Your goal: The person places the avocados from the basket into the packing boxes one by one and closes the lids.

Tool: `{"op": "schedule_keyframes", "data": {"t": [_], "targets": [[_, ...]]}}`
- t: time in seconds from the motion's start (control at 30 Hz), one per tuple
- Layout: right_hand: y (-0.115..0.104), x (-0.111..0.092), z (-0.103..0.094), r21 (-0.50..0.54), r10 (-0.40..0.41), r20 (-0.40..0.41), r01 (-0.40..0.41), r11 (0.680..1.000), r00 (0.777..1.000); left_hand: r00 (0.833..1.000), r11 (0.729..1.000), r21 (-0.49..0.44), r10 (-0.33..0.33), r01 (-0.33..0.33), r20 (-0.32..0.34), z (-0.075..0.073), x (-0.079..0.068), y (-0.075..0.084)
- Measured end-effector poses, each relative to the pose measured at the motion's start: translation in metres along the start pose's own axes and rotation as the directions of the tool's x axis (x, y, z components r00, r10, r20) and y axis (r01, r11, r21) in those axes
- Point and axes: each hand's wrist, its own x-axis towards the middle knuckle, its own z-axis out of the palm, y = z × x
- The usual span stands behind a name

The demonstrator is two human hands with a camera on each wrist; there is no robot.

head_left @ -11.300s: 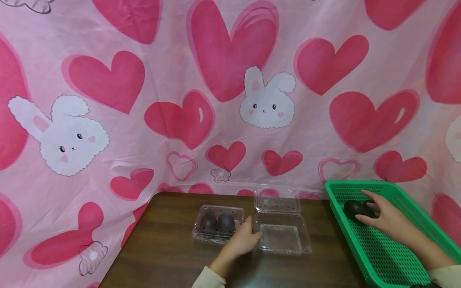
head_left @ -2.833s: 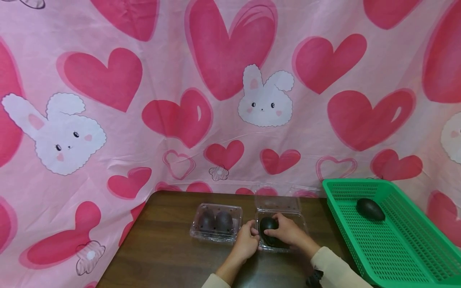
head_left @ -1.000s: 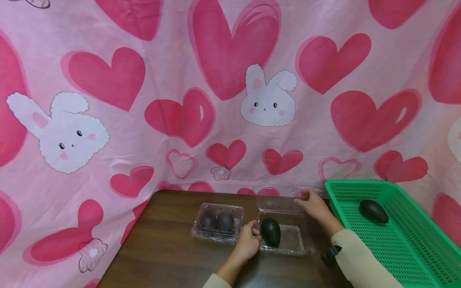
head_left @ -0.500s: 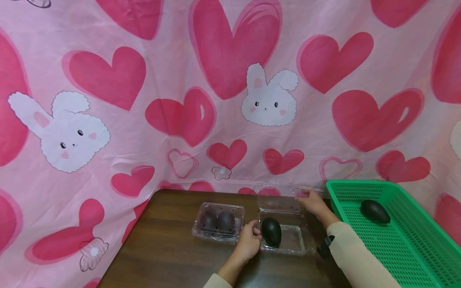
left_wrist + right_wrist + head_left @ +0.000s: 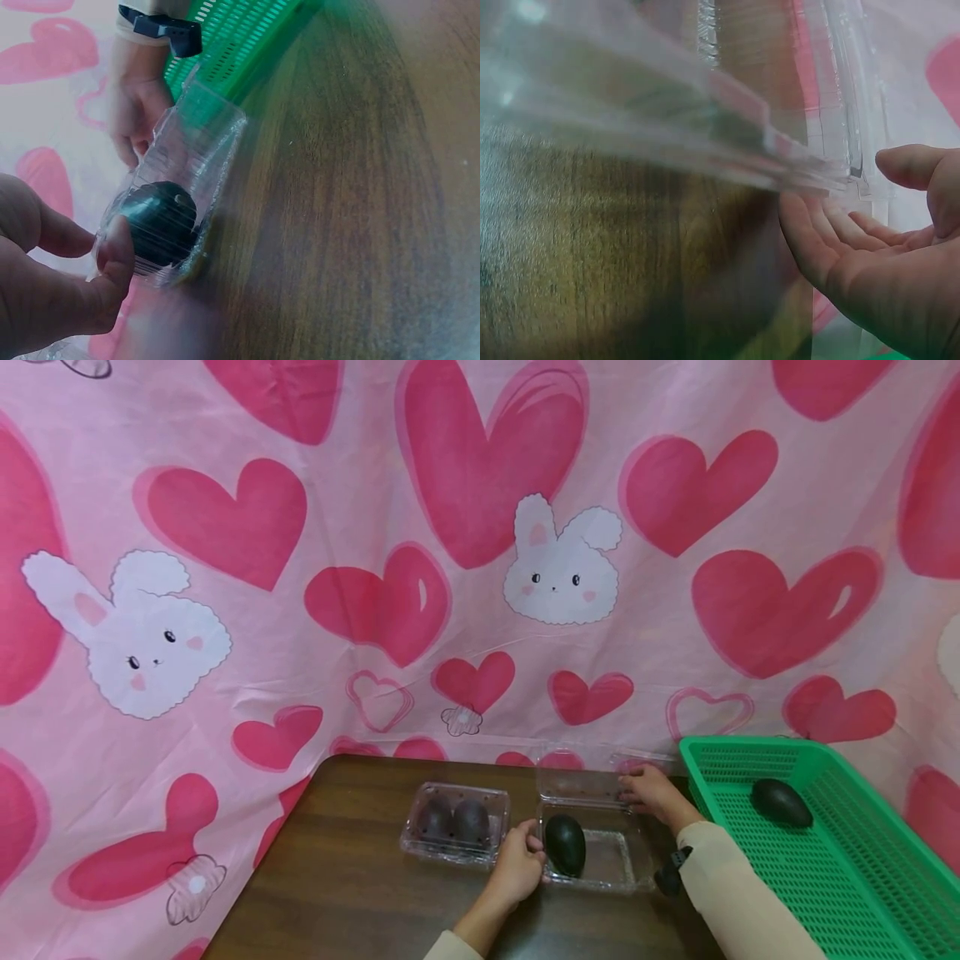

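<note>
A clear plastic clamshell box (image 5: pixel 609 864) lies with its lid (image 5: pixel 577 783) folded back. One dark avocado (image 5: pixel 565 845) rests in the left half of its base. My left hand (image 5: pixel 517 862) pinches the box's left wall between thumb and finger, close by the avocado (image 5: pixel 159 223) in the left wrist view. My right hand (image 5: pixel 651 791) is at the right side of the lid near the hinge. In the right wrist view, the fingers of my right hand (image 5: pixel 885 240) are extended under the plastic edge and touch it, while the thumb stands apart.
Left of my left hand sits a second clamshell box (image 5: pixel 456 852), closed over two dark avocados. A green basket (image 5: pixel 813 868) at the right holds one avocado (image 5: pixel 782 802). The wooden table (image 5: pixel 337 860) meets a pink heart-patterned cloth (image 5: pixel 465 610) behind.
My right hand has carried an avocado from the basket into the open box, released it and moved to the lid's right side, lately shifting slightly down. My left hand stays at the box.
</note>
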Motion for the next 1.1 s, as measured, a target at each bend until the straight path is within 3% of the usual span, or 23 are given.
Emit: {"op": "schedule_keyframes", "data": {"t": [0.6,0.87,1.1], "targets": [[-0.006,-0.003,-0.001,0.148,-0.052,0.011,0.050,0.988,0.999,1.000,1.000,0.001,0.009,-0.009,-0.023,0.002,0.000,-0.001],[-0.010,-0.009,-0.001,0.115,-0.030,-0.023,0.032,0.993,0.999,1.000,1.000,-0.008,0.003,-0.003,-0.027,0.002,0.000,-0.003],[-0.015,-0.017,-0.006,0.081,-0.111,-0.038,0.113,0.990,0.993,1.000,1.000,-0.002,0.013,-0.013,-0.026,0.003,0.000,0.000]]}}
